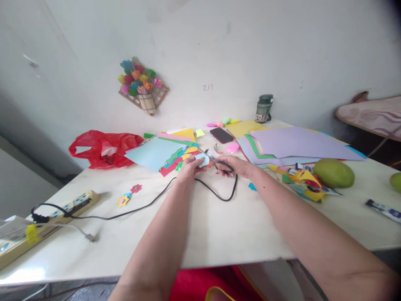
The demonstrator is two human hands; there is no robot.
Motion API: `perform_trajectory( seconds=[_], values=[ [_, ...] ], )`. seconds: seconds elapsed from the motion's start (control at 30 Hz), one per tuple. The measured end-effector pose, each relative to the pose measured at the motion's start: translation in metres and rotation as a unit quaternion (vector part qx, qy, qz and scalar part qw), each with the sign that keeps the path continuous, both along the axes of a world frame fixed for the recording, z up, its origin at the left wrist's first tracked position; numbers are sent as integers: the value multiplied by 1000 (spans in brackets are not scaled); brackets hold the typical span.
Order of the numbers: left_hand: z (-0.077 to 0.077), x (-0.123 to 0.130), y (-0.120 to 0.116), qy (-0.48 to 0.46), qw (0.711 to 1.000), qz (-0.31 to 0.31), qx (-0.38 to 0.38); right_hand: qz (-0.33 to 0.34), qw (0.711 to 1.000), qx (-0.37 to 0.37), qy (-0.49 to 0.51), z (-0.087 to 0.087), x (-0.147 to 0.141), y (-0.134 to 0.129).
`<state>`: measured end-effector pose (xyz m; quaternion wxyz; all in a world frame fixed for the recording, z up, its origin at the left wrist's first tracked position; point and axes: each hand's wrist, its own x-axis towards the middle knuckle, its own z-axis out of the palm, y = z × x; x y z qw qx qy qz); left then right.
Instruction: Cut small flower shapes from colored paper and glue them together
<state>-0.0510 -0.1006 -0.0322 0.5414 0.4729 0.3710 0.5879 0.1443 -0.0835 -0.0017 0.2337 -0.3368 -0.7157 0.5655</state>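
Observation:
My left hand (190,168) pinches a small light-blue piece of paper (203,159) above the middle of the table. My right hand (233,166) grips a pair of scissors with black handles (226,165), its blades pointing left toward the paper. Whether the blades touch the paper is hard to make out. Just behind my left hand lie colourful paper cutouts (175,159) with wavy edges, on a light-blue sheet (153,152). Small paper flowers (123,200) rest to the left on the tabletop.
A black cable (144,205) crosses the table from a power strip (75,205). A red plastic bag (103,146) sits at the left. Behind are a phone (222,135) and a bottle (264,108). Rightward lie purple sheets (300,142), paper scraps (305,184) and a green fruit (333,172).

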Motion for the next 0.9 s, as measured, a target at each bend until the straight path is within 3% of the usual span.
perform_trajectory(
  seconds=[0.63,0.9],
  values=[
    [1,0,-1,6,1000,-7,-4,12,1000,-1,12,-12,3,12],
    [1,0,-1,0,1000,-15,-5,-7,1000,-22,10,-4,-1,4]
  ],
)
